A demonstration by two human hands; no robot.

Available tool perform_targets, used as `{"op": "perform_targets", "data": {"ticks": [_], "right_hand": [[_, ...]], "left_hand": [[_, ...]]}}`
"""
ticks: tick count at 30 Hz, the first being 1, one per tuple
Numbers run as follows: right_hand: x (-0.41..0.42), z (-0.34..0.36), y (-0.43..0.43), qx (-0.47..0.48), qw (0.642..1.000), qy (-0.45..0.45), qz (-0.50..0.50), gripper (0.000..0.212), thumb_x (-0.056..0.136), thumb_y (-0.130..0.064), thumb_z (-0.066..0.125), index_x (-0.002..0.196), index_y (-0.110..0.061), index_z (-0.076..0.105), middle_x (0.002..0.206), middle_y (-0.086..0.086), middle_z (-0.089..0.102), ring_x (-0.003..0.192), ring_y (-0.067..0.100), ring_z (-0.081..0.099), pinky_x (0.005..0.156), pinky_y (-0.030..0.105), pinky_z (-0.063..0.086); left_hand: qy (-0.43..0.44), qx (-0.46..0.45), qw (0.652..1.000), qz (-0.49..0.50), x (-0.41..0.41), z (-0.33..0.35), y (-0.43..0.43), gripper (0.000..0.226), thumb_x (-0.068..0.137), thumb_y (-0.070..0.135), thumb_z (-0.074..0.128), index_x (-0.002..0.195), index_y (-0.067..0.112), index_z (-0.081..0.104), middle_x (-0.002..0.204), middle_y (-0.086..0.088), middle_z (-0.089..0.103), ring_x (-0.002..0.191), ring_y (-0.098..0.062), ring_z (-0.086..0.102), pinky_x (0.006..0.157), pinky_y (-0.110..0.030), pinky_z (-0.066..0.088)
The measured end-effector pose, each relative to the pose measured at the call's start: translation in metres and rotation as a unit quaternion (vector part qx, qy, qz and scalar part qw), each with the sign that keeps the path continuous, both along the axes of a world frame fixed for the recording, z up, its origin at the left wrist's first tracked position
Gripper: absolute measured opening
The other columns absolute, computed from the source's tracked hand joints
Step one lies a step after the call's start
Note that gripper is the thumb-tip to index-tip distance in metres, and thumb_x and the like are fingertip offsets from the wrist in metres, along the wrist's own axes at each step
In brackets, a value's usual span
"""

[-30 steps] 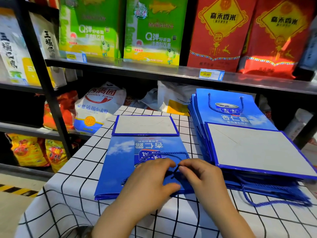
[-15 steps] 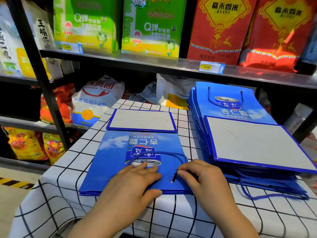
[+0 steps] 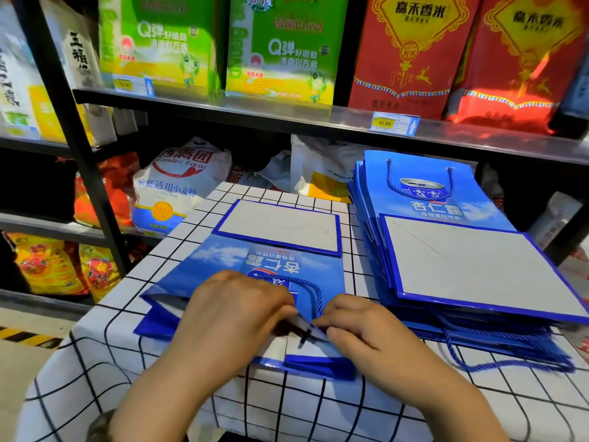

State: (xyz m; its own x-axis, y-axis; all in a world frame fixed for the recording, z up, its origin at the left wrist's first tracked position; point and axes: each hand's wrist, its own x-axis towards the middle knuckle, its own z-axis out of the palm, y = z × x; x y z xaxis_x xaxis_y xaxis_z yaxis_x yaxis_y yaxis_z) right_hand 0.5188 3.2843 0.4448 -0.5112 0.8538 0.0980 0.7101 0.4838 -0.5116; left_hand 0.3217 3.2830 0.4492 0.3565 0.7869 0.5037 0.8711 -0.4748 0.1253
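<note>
Lower centre: left hand (image 3: 236,317) and right hand (image 3: 366,333), fingers curled, pinch the mouth edge of the blue bag (image 3: 216,269), apparently to spread it. A bag stack (image 3: 452,266) lies right, within reach.

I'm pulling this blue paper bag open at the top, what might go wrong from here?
Tearing: the left hand and right hand pinch the blue bag's rim close together, right beside the cord, so a hard pull may rip the paper there. Sliding: the bag's mouth lies at the near edge of the tablecloth and might slip off. Snagging: loose handles of the stack of bags trail beside the right forearm and may catch.
</note>
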Motion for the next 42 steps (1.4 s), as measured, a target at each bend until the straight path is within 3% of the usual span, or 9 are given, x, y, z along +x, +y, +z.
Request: {"op": "perform_targets", "data": {"ticks": [2,7,11,21,27,30,34,39,42], "right_hand": [[-0.002,-0.001,0.0,0.019,0.999,-0.028,0.01,0.046,0.078,-0.046,0.029,0.106,-0.029,0.061,0.091,-0.017,0.048,0.091,0.001,0.046,0.08,0.027,0.043],[-0.009,-0.005,-0.003,0.047,0.998,-0.047,-0.008,0.038,0.085,-0.036,0.032,0.113,-0.03,0.058,0.099,-0.013,0.051,0.097,0.007,0.049,0.082,0.028,0.042],[-0.008,-0.006,-0.001,0.051,0.997,-0.052,-0.008,0.044,0.082,-0.04,0.029,0.112,-0.03,0.06,0.101,-0.012,0.055,0.095,0.007,0.051,0.08,0.029,0.044],[-0.007,-0.014,0.001,0.044,0.999,0.015,-0.028,0.028,0.086,-0.034,0.04,0.098,-0.028,0.063,0.077,-0.021,0.048,0.077,-0.003,0.047,0.07,0.02,0.041],[-0.01,-0.012,-0.001,0.057,0.997,0.03,-0.043,0.034,0.087,-0.036,0.044,0.115,-0.028,0.062,0.097,-0.019,0.053,0.096,0.001,0.052,0.081,0.017,0.043],[-0.009,-0.013,-0.001,0.05,0.997,0.037,-0.054,0.046,0.08,-0.041,0.041,0.121,-0.027,0.058,0.099,-0.021,0.049,0.093,-0.002,0.05,0.082,0.015,0.041],[-0.007,-0.015,0.0,0.033,0.997,0.043,-0.06,0.035,0.086,-0.032,0.056,0.122,-0.028,0.058,0.098,-0.021,0.049,0.083,-0.002,0.05,0.078,0.015,0.041],[-0.008,-0.012,-0.002,-0.023,0.997,0.061,-0.049,0.052,0.073,-0.056,0.043,0.12,-0.038,0.055,0.1,-0.021,0.048,0.085,-0.002,0.051,0.08,0.021,0.043],[-0.009,-0.012,0.001,-0.02,0.998,0.036,-0.038,0.033,0.092,-0.035,0.041,0.121,-0.042,0.054,0.105,-0.019,0.042,0.1,0.004,0.05,0.089,0.03,0.043]], "left_hand": [[-0.017,-0.001,1.0,0.009,-0.001,0.0,0.003,0.031,0.076,0.049,0.04,0.062,0.032,0.062,0.055,0.017,0.06,0.051,-0.008,0.055,0.053,-0.012,0.025],[-0.136,0.026,0.99,0.015,0.007,-0.022,-0.013,0.017,0.075,0.043,0.05,0.066,0.028,0.05,0.075,0.017,0.057,0.076,-0.002,0.047,0.086,-0.024,0.029],[-0.101,0.013,0.992,0.068,0.018,-0.037,-0.023,0.031,0.071,0.05,0.048,0.052,0.026,0.054,0.092,0.01,0.064,0.101,-0.009,0.048,0.097,-0.039,0.023],[0.018,0.044,0.993,0.11,0.033,-0.036,-0.019,0.042,0.074,0.045,0.037,0.066,0.016,0.066,0.084,0.001,0.069,0.094,-0.023,0.066,0.096,-0.053,0.024],[0.039,0.084,0.986,0.14,0.044,-0.044,-0.022,0.019,0.07,0.023,0.052,0.068,0.012,0.068,0.086,-0.007,0.068,0.095,-0.03,0.065,0.091,-0.057,0.028],[0.056,0.086,0.986,0.129,0.042,-0.047,-0.018,0.029,0.073,0.02,0.039,0.07,0.011,0.067,0.086,-0.007,0.067,0.097,-0.032,0.064,0.091,-0.059,0.027],[0.091,0.094,0.989,0.062,0.028,-0.043,-0.016,0.014,0.066,0.022,0.055,0.065,0.017,0.068,0.082,0.001,0.066,0.093,-0.027,0.066,0.089,-0.062,0.039],[0.052,0.074,0.996,-0.001,0.012,-0.039,-0.02,0.034,0.078,0.034,0.036,0.064,0.024,0.065,0.077,0.012,0.066,0.085,-0.013,0.069,0.077,-0.052,0.051],[-0.006,0.051,0.999,-0.009,0.008,-0.043,-0.022,0.033,0.078,0.04,0.039,0.062,0.026,0.065,0.077,0.015,0.065,0.069,-0.005,0.065,0.082,-0.036,0.051]]}}
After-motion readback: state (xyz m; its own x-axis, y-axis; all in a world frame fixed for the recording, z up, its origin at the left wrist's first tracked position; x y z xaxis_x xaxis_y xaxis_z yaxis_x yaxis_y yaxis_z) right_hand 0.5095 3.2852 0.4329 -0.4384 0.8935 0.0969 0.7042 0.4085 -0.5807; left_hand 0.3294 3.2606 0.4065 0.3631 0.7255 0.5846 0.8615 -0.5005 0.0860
